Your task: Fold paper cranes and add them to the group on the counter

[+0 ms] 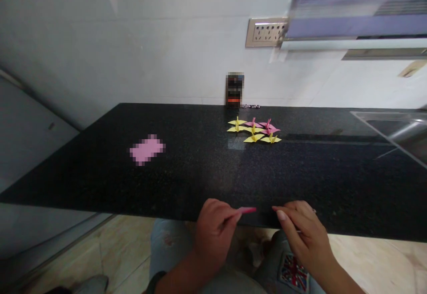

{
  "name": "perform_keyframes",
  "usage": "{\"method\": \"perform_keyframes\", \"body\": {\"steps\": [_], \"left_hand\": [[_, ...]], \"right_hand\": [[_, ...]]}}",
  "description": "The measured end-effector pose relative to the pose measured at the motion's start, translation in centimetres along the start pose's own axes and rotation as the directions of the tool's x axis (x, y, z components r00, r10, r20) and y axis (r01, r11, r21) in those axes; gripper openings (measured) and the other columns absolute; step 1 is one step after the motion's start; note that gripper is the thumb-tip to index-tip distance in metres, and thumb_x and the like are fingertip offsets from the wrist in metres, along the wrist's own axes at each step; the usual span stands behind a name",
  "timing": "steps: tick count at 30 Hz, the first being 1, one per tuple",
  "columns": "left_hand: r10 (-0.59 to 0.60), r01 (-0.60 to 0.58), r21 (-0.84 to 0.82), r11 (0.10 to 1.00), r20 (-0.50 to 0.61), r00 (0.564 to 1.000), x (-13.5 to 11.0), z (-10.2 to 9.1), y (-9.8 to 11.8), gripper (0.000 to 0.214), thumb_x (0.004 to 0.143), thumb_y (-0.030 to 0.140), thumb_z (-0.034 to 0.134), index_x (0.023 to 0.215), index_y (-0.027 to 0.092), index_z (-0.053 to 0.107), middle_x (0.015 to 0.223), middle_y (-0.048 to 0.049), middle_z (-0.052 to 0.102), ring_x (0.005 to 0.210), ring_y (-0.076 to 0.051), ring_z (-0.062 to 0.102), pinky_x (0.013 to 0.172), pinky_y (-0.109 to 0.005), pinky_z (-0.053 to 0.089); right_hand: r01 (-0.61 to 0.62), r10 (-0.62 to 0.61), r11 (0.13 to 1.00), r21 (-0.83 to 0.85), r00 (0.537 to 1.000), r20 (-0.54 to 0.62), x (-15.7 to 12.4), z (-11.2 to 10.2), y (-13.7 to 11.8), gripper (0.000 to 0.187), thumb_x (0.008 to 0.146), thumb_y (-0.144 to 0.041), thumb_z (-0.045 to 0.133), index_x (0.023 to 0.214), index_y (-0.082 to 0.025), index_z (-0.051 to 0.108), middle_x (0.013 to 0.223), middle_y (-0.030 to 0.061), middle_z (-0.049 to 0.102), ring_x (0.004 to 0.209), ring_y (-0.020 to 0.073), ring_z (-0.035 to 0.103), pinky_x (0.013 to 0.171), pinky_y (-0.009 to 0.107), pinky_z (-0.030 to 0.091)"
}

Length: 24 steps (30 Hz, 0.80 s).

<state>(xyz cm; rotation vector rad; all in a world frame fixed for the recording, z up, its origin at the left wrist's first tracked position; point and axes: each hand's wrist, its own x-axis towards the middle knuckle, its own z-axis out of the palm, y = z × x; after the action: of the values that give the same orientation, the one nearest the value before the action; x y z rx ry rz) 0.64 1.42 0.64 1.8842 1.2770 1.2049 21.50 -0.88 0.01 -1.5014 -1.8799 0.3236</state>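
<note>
Near the counter's front edge, my left hand (216,227) pinches a small folded piece of pink paper (247,210) between thumb and fingers. The paper's narrow end points right. Across a short gap from it is my right hand (305,229), its fingers stretched out and the thumb near the index fingertip, with nothing visible in it. Farther back stands a group of folded paper cranes, several yellow cranes (254,138) and a few pink cranes (267,124), set close together.
A pixelated pink stack (147,150) lies on the left of the black countertop (193,165). Against the wall stands a blurred dark box (235,90), with a small beaded item (251,106) beside it. A sink (407,129) is at the right, and a socket panel (267,32) is above.
</note>
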Motion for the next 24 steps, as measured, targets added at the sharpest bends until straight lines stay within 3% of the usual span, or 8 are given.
{"method": "perform_keyframes", "body": {"steps": [1,3,5,8,11,16,20,24], "left_hand": [[-0.212,0.206,-0.147,0.967,-0.023,0.977,0.5,-0.1,0.4,0.011,0.074,0.024,0.055,0.068,0.015,0.060,0.063,-0.0014,0.057,0.059,-0.011,0.049,0.055,-0.023,0.038],[-0.480,0.471,-0.408,0.782,0.088,0.873,1.4,-0.1,1.1,0.014,0.072,0.027,0.057,0.069,0.014,0.057,0.058,0.0006,0.055,0.052,-0.010,0.047,0.049,-0.020,0.036],[-0.581,0.589,-0.534,0.606,0.208,0.787,1.8,0.1,1.5,0.015,0.069,0.028,0.059,0.070,0.013,0.056,0.058,0.0013,0.055,0.052,-0.009,0.047,0.049,-0.019,0.036],[-0.595,0.623,-0.602,0.500,0.284,0.752,1.6,0.6,1.7,0.015,0.068,0.027,0.061,0.070,0.013,0.055,0.059,0.0015,0.055,0.053,-0.008,0.047,0.051,-0.019,0.036],[-0.561,0.604,-0.593,0.532,0.288,0.776,1.0,0.9,1.5,0.017,0.069,0.028,0.060,0.066,0.012,0.055,0.058,0.0015,0.053,0.053,-0.007,0.043,0.051,-0.019,0.033],[-0.509,0.554,-0.477,0.683,0.233,0.829,0.6,0.7,1.0,0.024,0.071,0.031,0.057,0.057,0.011,0.054,0.053,0.0021,0.047,0.051,-0.008,0.038,0.050,-0.020,0.030],[-0.440,0.515,-0.367,0.774,0.272,0.855,0.8,0.4,1.2,0.024,0.070,0.029,0.057,0.054,0.011,0.053,0.051,0.0023,0.044,0.050,-0.008,0.037,0.048,-0.020,0.029],[-0.412,0.501,-0.274,0.821,0.322,0.852,0.8,0.2,1.6,0.024,0.070,0.028,0.055,0.052,0.012,0.050,0.049,0.0033,0.041,0.048,-0.008,0.034,0.045,-0.020,0.026]], "right_hand": [[-0.057,0.057,0.994,0.097,0.998,0.001,0.5,0.3,-0.8,0.017,0.081,-0.026,0.046,0.084,-0.018,0.061,0.074,0.0045,0.055,0.074,0.0181,0.050,0.065,0.031,0.037],[-0.178,0.168,0.942,0.285,0.984,0.060,1.4,1.0,-2.5,0.019,0.083,-0.028,0.044,0.086,-0.018,0.060,0.078,0.0044,0.056,0.076,0.0172,0.051,0.066,0.029,0.038],[-0.288,0.242,0.854,0.433,0.957,0.159,2.2,1.8,-4.0,0.020,0.083,-0.031,0.043,0.087,-0.018,0.058,0.075,0.0028,0.055,0.071,0.0154,0.051,0.062,0.026,0.039],[-0.377,0.256,0.761,0.527,0.922,0.290,2.8,2.8,-5.0,0.024,0.081,-0.036,0.046,0.070,-0.016,0.054,0.064,0.0002,0.050,0.059,0.0122,0.046,0.053,0.022,0.036],[-0.372,0.274,0.783,0.499,0.926,0.260,2.8,3.3,-5.0,0.027,0.081,-0.035,0.046,0.063,-0.015,0.051,0.057,-0.0019,0.044,0.055,0.0105,0.040,0.050,0.021,0.033],[-0.359,0.259,0.791,0.495,0.930,0.260,2.4,3.4,-4.8,0.025,0.080,-0.034,0.048,0.063,-0.015,0.050,0.058,-0.0023,0.043,0.056,0.0103,0.039,0.051,0.021,0.031],[-0.390,0.233,0.646,0.656,0.919,0.318,2.9,3.6,-5.1,0.019,0.077,-0.034,0.052,0.072,-0.016,0.050,0.061,-0.0029,0.043,0.056,0.0096,0.039,0.050,0.020,0.032],[-0.425,0.281,0.533,0.732,0.905,0.321,3.4,3.8,-5.2,0.025,0.074,-0.035,0.056,0.060,-0.016,0.046,0.053,-0.0047,0.040,0.049,0.0078,0.035,0.046,0.020,0.029]]}}
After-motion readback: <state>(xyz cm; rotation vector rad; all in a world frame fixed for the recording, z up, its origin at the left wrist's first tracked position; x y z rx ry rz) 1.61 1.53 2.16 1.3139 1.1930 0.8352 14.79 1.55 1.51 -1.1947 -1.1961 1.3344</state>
